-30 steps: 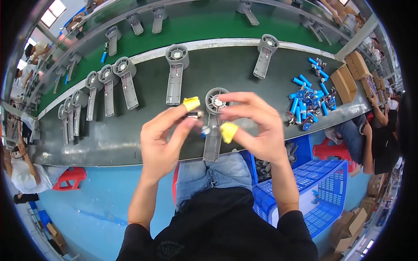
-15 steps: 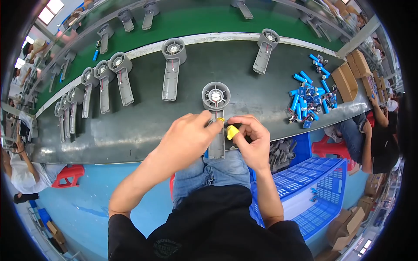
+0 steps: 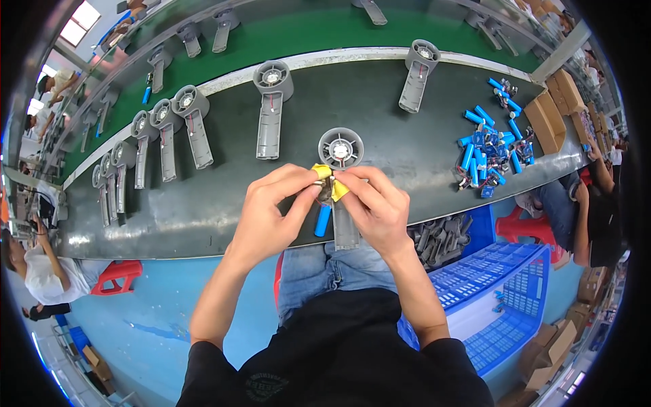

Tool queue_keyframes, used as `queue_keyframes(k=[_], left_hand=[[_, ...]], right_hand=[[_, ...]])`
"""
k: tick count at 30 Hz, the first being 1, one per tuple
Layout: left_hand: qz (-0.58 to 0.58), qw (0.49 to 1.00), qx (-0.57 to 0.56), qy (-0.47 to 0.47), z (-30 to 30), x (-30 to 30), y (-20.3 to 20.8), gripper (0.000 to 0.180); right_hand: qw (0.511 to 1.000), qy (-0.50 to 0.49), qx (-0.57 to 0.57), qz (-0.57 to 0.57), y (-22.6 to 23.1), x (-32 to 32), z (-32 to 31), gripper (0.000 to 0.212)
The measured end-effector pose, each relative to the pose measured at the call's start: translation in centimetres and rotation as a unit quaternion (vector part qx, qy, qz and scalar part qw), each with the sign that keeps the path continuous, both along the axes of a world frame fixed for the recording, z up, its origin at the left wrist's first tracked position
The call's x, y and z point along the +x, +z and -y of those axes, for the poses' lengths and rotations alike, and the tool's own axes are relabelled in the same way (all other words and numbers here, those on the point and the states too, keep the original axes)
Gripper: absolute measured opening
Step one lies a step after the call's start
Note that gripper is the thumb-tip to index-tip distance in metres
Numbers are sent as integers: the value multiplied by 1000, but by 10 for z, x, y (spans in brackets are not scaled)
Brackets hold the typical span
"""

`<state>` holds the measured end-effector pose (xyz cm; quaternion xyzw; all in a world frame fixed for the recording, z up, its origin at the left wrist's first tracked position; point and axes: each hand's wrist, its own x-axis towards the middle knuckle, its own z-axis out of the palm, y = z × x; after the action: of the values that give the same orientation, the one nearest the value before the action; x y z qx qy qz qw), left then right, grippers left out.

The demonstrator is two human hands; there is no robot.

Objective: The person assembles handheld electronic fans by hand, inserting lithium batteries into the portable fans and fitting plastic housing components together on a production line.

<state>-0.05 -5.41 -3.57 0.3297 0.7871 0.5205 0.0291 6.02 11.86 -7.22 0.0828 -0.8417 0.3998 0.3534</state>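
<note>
In front of me a grey fan housing [image 3: 341, 148] lies on the bench, its round fan end away from me and its open handle [image 3: 345, 230] toward me. Over the top of the handle, my left hand [image 3: 271, 214] and my right hand [image 3: 377, 207] meet, fingertips pinched together. Yellow covers sit on a left fingertip [image 3: 321, 171] and on a right fingertip [image 3: 340, 190]. A small pale piece shows at the left fingertips; what each pinch grips is too small to name. Beneath the left fingers, a blue cylindrical battery [image 3: 323, 221] lies alongside the handle, below a small dark part [image 3: 326, 195].
More grey fan housings [image 3: 193, 129] line the bench's left and far side. Blue batteries with circuit boards [image 3: 483, 152] are heaped at right, beside a cardboard box [image 3: 545, 122]. A blue crate [image 3: 475, 271] stands below the bench edge. Other people sit at both sides.
My right hand has moved in to the left and now meets the left fingertips. The left hand has drawn slightly back from the handle, and the blue battery shows more fully.
</note>
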Motion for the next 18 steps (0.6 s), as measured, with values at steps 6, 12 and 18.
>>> queue_keyframes(k=[6,12,18], left_hand=[[103,983,120,90,-1,16,-19,21],[35,992,76,95,-3,22,-22,27],[-41,992,67,103,-8,23,-25,27]], right_hand=[[1000,-7,24,3,-1,2,1,29],[999,-18,32,4,-1,-1,0,24],[999,-12,35,-4,-1,-3,0,20]])
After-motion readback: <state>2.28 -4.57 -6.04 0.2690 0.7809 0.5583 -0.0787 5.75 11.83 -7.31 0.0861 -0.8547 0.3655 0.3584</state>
